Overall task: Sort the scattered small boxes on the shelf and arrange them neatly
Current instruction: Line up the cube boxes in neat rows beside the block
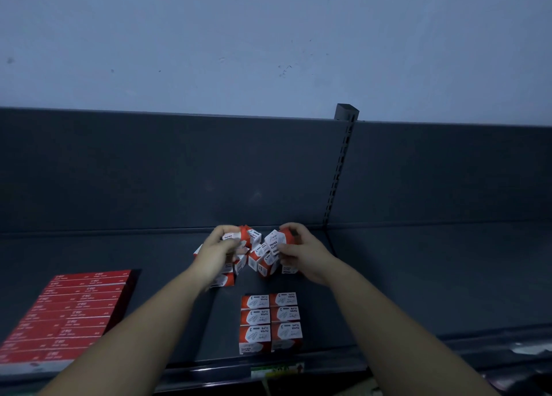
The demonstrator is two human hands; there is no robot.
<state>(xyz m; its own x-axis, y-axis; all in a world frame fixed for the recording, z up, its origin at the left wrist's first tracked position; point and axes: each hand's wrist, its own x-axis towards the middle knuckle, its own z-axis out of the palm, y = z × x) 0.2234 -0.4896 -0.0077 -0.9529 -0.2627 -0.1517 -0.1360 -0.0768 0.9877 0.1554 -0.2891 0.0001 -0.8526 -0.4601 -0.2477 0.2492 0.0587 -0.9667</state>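
Dark grey metal shelf (418, 276) carries a wide block of flat red boxes (68, 315) at its left end. Near the front edge, six paper clip boxes (270, 321) sit in a tidy two-by-three block. Behind them lies a jumbled pile (254, 262) of the same boxes. Above it the hands are apart: the left hand (218, 249) grips a raised box (250, 236), and the right hand (301, 255) grips a second box (277, 240).

Two hands: the left hand (221, 250) grips one box (248, 234), and the right hand (301, 253) grips another. Six boxes (271, 321) form a two-by-three block. The loose pile (257, 261) holds several more, number unclear. One slab of red packs (65, 315), count unreadable.
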